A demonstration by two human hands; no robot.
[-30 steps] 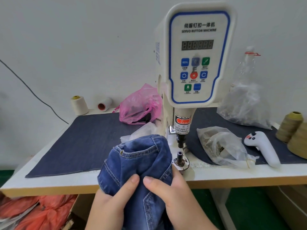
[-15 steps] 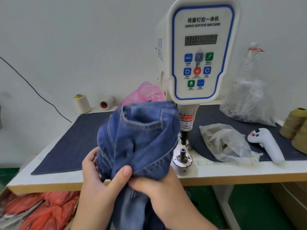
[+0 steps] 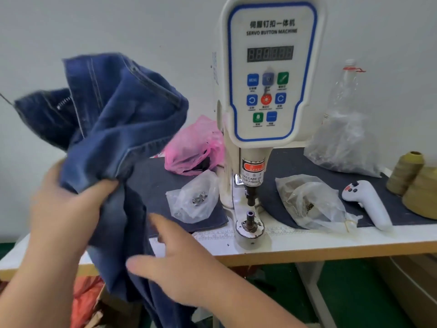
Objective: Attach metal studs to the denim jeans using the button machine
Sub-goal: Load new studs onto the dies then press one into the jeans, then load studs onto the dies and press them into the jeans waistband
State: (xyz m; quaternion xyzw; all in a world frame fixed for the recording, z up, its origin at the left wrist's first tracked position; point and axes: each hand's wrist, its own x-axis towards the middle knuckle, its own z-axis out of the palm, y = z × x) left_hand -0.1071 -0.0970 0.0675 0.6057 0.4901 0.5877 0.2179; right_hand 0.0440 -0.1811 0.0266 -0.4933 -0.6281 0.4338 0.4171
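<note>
The left hand (image 3: 68,207) grips a bunched fold of the denim jeans (image 3: 113,129), thumb pressed over the cloth, and now holds them up above the left part of the surface (image 3: 331,245). Half a second ago both hands clutched the jeans low at the front edge, just left of the machine's post; since then the jeans have swung up and to the left, well clear of it. The right hand (image 3: 186,271) has let go and is now spread open, fingers straight, beside the hanging cloth at the front edge. The button machine (image 3: 269,74) stands toward the back edge, its lower die post (image 3: 250,221) now bare near the front edge. A clear bag of metal studs (image 3: 196,200), hidden earlier by the jeans, lies just left of the post.
</note>
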